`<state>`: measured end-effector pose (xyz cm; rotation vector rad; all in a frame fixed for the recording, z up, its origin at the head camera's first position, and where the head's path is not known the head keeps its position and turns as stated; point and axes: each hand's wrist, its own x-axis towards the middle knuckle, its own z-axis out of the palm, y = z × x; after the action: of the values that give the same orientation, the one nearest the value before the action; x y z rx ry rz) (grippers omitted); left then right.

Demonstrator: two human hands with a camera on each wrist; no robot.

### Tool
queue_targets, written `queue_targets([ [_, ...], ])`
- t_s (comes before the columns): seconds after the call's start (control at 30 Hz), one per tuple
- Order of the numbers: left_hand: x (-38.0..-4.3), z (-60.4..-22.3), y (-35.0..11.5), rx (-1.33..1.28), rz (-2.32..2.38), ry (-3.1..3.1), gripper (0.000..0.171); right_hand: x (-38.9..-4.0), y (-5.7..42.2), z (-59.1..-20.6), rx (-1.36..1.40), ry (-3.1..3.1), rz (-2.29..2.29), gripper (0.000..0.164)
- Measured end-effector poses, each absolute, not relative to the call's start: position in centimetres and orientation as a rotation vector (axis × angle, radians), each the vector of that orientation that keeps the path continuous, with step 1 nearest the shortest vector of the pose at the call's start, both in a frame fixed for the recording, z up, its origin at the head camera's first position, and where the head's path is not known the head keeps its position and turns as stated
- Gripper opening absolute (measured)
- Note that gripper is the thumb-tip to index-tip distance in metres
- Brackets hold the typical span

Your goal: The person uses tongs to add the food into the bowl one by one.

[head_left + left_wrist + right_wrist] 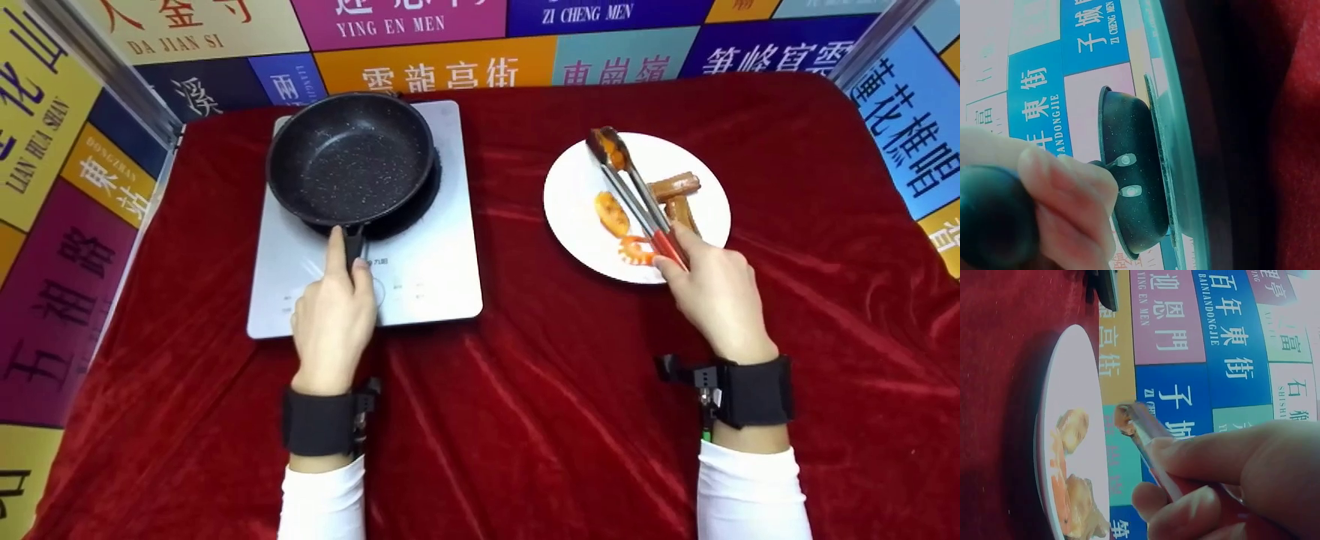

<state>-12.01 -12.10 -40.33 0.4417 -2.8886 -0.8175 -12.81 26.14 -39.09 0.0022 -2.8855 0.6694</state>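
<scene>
My left hand (330,319) grips the handle (353,246) of a black speckled frying pan (360,161), its index finger stretched along the handle. The pan is bare inside and sits over the induction cooktop (442,277); in the left wrist view its side (1134,124) shows close to the cooktop's surface. My right hand (720,292) holds metal tongs (637,199) with red grips over a white plate (570,232). Between the tong tips is a brown-orange piece of food (613,154). On the plate lie a shrimp (636,251), a yellowish piece (612,214) and brown sausage-like pieces (675,186).
Dark red velvet cloth (510,390) covers the table, with folds toward the front. Panels with coloured lettering (450,67) stand behind and at both sides. Each wrist wears a black strap (757,391) with a small camera mount.
</scene>
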Motion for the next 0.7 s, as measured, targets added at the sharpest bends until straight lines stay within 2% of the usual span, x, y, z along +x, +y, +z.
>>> queue_targets([
  [0.27, -12.0, -40.4, -12.2, 0.441, -0.781, -2.882, 0.048, -12.8, 24.6, -38.9, 0.108, -2.812, 0.651, 0.048],
  [0.7, -12.1, -40.2, -12.2, 0.421, -0.818, -2.901, 0.052, -12.5, 21.9, -38.2, 0.262, -2.756, 0.680, 0.047],
])
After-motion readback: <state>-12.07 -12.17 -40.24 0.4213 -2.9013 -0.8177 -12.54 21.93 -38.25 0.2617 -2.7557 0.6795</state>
